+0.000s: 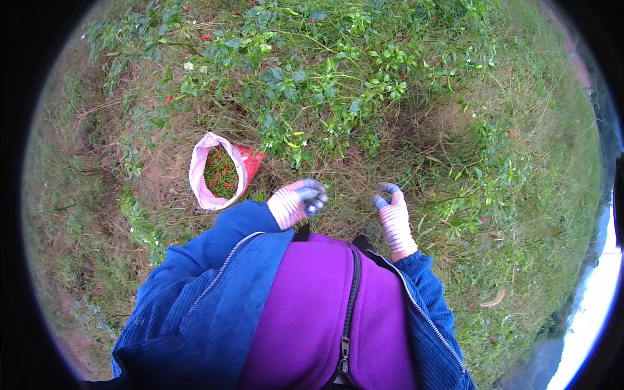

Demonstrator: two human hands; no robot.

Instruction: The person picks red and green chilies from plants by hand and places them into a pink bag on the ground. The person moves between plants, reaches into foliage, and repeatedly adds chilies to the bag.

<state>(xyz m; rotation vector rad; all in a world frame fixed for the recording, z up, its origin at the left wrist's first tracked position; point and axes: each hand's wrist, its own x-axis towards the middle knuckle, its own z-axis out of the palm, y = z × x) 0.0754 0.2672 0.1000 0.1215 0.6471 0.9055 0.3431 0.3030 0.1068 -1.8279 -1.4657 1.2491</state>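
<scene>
In the head view my left hand (298, 202) wears a striped knit glove with blue-grey coated fingers. Its fingers are curled, and whatever may lie inside them is hidden. Just left of it stands a woven sack (199, 171), its pale rim rolled down and its side red. Many small green chili peppers (218, 171), with some red ones among them, lie inside. My right hand (396, 217), gloved alike, hovers over dry grass with thumb and finger apart and nothing visible between them. Beyond both hands grows a leafy chili plant (312, 90).
Red chilies (168, 100) and pale green chilies (292, 145) hang on the branches ahead. More chili plants (463, 195) grow at the right, above dry grass (341, 178). Grassy ground (83, 209) stretches left. Bright sky (592, 292) shows at the right rim.
</scene>
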